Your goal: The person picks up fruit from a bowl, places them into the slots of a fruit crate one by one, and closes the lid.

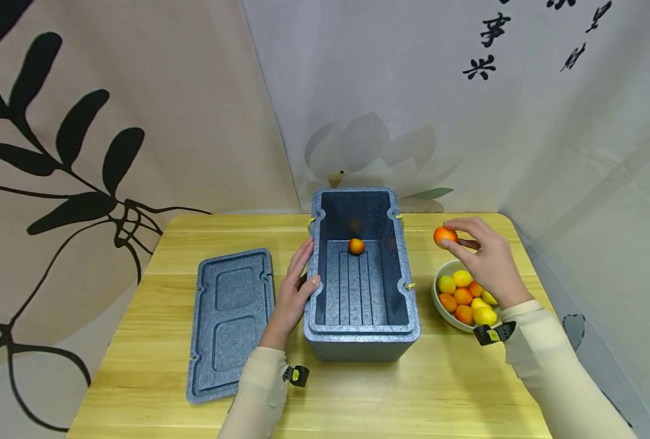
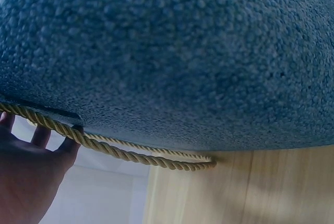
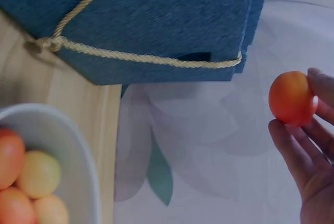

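A blue-grey speckled foam box (image 1: 361, 337) stands uncovered on the table, with one small orange-red fruit (image 1: 356, 246) on its ribbed floor. My left hand (image 1: 290, 303) rests against the box's left side, fingers extended along the outside and thumb by the rim. In the left wrist view, that hand's fingertips touch the wall beside a twisted gold rope (image 2: 125, 154). My right hand (image 1: 486, 256) pinches another round orange-red fruit (image 1: 444, 236) between thumb and fingers, to the right of the box. Beneath this hand is a pale bowl (image 1: 440, 308) of orange, yellow and greenish fruits, partly hidden by it.
The box's matching lid (image 1: 232, 326) lies flat on the wooden table (image 1: 155, 366), left of the box. A gold rope (image 3: 141, 57) hangs along the box's right side. Behind the table hangs a printed cloth (image 1: 204, 122) with dark leaves, a lotus and writing.
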A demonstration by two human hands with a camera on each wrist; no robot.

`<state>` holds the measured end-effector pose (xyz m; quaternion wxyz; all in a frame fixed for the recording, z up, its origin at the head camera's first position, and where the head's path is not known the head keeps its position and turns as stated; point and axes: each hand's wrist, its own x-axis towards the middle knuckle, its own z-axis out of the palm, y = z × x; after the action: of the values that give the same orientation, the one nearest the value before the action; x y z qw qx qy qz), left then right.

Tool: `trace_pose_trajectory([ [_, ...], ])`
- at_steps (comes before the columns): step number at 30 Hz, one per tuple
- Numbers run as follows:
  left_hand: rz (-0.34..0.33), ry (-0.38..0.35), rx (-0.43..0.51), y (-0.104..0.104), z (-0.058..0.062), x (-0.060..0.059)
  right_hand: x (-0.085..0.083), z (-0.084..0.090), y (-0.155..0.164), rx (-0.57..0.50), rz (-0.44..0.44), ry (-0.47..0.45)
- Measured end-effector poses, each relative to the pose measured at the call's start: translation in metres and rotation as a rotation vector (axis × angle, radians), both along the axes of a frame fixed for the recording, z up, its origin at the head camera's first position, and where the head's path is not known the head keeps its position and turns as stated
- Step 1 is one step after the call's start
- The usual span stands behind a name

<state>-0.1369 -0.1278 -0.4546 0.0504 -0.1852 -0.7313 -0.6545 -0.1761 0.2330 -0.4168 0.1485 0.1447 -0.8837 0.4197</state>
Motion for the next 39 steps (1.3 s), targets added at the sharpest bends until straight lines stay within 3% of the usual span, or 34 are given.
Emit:
trace_pose_trajectory([
  [9,-0.014,0.004,-0.001,-0.003,-0.001,0.000,-0.014,0.020,-0.025,-0.071,0.055,0.069],
  [15,0.031,0.022,0.019,-0.005,-0.001,0.001,-0.025,0.037,-0.045,-0.143,0.131,-0.017],
  [20,-0.001,0.012,-0.002,-0.003,0.000,-0.002,-0.031,0.053,-0.054,-0.177,0.155,-0.030],
  [28,-0.012,0.029,0.027,0.000,0.000,-0.004,-0.047,0.064,-0.072,-0.100,0.258,-0.036],
  [34,-0.006,0.019,0.025,-0.001,0.000,-0.004,-0.059,0.066,-0.083,-0.050,0.271,-0.041],
  [37,-0.011,0.021,0.033,0.000,-0.004,-0.004,-0.063,0.065,-0.088,-0.035,0.277,-0.061],
  [39,-0.008,0.034,0.033,0.000,-0.014,-0.007,-0.064,0.063,-0.090,-0.027,0.285,-0.075],
])
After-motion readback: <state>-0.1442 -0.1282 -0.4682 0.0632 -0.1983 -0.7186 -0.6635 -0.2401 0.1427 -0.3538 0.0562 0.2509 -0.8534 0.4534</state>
